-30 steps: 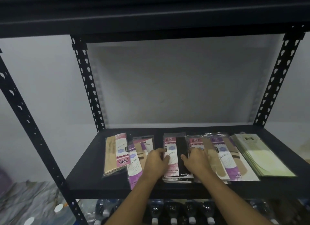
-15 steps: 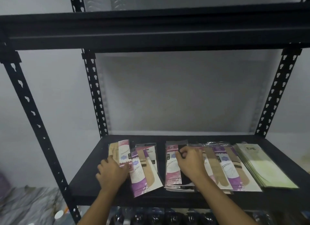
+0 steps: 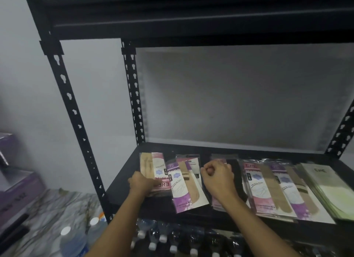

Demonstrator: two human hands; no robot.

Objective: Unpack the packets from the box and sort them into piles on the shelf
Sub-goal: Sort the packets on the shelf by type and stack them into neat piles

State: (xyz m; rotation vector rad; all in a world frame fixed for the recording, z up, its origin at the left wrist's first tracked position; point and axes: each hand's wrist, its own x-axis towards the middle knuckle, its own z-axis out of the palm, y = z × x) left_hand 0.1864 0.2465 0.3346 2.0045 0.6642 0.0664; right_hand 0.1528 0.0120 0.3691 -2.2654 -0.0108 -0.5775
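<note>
On black shelf [image 3: 122, 196], left hand [image 3: 142, 183] grips pink packet [image 3: 158, 170], right hand [image 3: 218, 177] curled above dark packet pile [image 3: 236, 171]

1. One wide-angle view, worn on the head, close in front of a black metal rack [image 3: 63, 80].
2. Facing forward and slightly down onto the middle shelf [image 3: 268, 153], with the upper shelf [image 3: 191, 22] across the top of the frame.
3. Within arm's reach: forearms entering from the bottom edge, left hand [image 3: 141, 183] gripping the pink-and-beige pile [image 3: 153, 168], right hand [image 3: 218, 177] curled over the row of packets [image 3: 268, 187].
4. Offset toward the rack's left end: wall and a water bottle [image 3: 73, 241] visible there, shelf's right end cut by the frame edge.
5. Straight posts slanted and bowed near the edges.
</note>
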